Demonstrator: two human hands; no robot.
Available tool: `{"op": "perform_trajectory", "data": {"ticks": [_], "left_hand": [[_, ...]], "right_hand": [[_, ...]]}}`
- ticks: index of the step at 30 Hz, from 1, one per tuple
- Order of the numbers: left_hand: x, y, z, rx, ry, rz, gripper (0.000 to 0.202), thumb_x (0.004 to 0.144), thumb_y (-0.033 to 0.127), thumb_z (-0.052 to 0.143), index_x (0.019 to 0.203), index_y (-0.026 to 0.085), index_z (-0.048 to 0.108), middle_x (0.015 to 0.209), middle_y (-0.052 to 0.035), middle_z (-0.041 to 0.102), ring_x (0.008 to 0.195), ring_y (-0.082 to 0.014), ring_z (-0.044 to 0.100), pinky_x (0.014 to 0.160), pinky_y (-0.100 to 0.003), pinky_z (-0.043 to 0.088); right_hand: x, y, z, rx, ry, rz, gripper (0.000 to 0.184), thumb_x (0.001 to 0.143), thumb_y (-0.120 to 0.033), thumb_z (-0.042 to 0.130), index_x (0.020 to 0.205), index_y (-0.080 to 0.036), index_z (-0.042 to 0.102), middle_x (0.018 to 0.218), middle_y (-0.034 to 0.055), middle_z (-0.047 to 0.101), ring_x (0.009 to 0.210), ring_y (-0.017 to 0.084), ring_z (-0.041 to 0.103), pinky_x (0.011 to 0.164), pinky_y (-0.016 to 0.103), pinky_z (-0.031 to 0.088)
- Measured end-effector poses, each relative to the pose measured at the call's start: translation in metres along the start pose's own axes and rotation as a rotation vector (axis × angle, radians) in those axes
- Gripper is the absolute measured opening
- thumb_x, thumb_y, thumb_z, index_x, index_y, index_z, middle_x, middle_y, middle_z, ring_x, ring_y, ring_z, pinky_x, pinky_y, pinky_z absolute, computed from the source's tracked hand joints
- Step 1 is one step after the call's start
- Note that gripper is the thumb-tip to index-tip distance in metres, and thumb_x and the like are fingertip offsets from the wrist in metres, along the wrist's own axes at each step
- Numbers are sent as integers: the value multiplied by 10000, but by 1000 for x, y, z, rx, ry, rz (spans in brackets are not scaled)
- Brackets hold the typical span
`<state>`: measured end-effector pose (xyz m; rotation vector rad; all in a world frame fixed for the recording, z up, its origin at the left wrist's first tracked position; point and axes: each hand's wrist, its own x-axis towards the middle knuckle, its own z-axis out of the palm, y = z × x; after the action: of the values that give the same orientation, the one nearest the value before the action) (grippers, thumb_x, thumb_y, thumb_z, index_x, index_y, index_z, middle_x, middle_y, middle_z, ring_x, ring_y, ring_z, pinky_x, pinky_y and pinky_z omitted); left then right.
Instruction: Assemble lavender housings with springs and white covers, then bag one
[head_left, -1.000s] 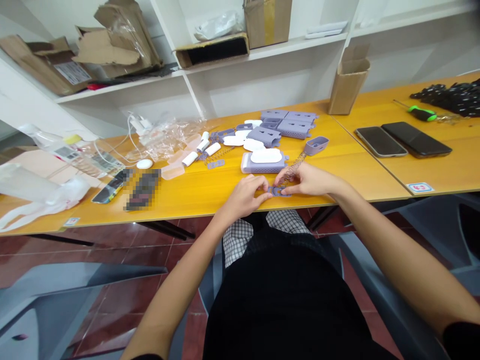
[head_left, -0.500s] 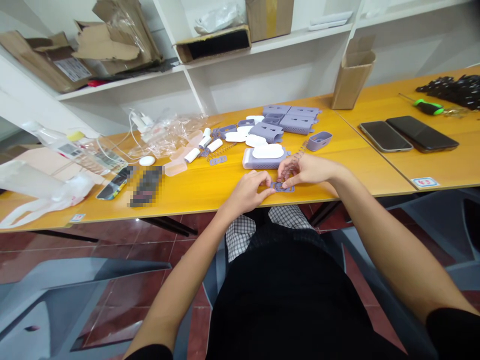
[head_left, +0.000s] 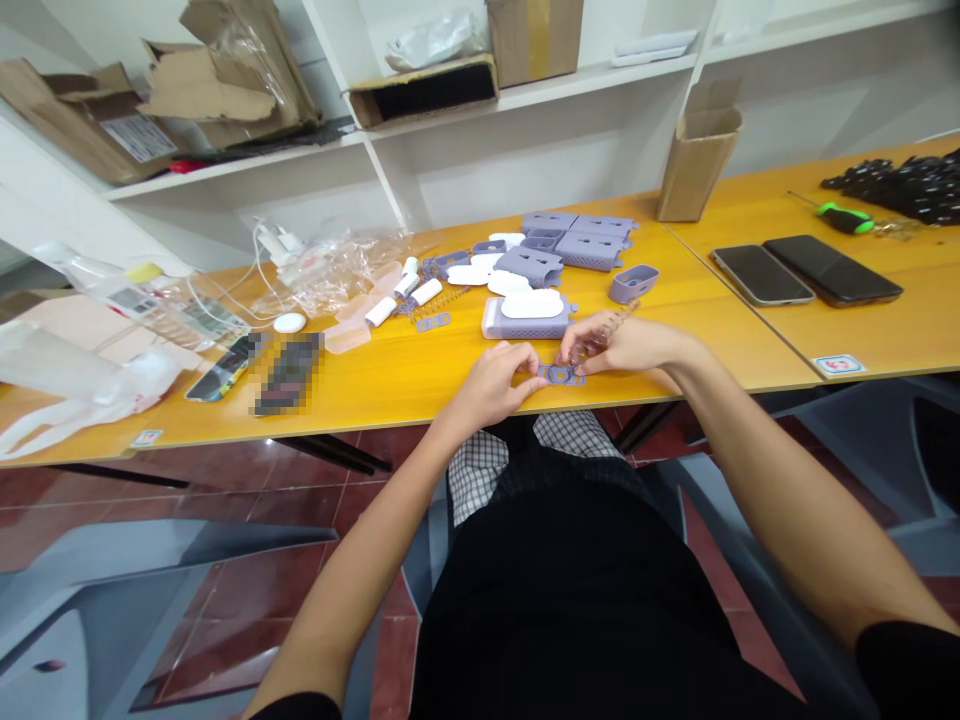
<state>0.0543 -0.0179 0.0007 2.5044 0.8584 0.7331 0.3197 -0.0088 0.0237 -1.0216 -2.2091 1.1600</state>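
Observation:
A flat purple plate [head_left: 560, 374] with a ring in its middle lies near the table's front edge. At its left end, my left hand [head_left: 495, 380] is closed, thumb and forefinger gripping the end of the plate. My right hand [head_left: 626, 343] curls round a thin metal coil spring [head_left: 621, 316], whose far end sticks up above the knuckles. Its fingertips are just over the right side of the plate; whether the spring touches the ring is hard to see. Just behind the hands lies a purple casing [head_left: 529, 326] with a white oval cover [head_left: 532, 303] on top.
Purple shells [head_left: 596, 249], white cylinders [head_left: 427, 292], another spring [head_left: 450, 300] and a small purple plate [head_left: 433, 321] lie farther back. A purple oval cup [head_left: 634, 284] stands right of them. Phones [head_left: 761, 274], a screwdriver [head_left: 847, 217] and a cardboard box [head_left: 699, 165] are at right.
My right hand has shifted slightly right and back with the spring, uncovering more of the plate's ring. My left hand stays at the plate's left end.

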Motion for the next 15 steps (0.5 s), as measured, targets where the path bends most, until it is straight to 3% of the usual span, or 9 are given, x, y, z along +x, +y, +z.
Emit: {"op": "perform_trajectory", "data": {"ticks": [5,11,15], "left_hand": [[0,-1,1,1,5,3,177,950,278,737,905,221,576,943,-29,710,892,-225,618,839,-371,469],[0,-4,2,17,-2,-7,120,968,305,702,976,227,611,953,-38,705,896,-232,634,849,-394,505],[-4,4,2,53,52,93,243,971,228,632,1212,244,607,1194,-87,688,1088,-260,645,974,-443,520]], "right_hand": [[-2,4,-4,17,-28,-26,117,789,-308,808,835,-221,745,884,19,798,702,156,617,673,324,478],[0,5,-1,-24,-10,-27,141,778,-264,765,908,-219,796,792,11,773,682,162,632,647,315,494],[3,7,4,1,48,-32,152,774,-228,689,892,-233,785,806,5,776,730,180,682,684,325,542]]}}
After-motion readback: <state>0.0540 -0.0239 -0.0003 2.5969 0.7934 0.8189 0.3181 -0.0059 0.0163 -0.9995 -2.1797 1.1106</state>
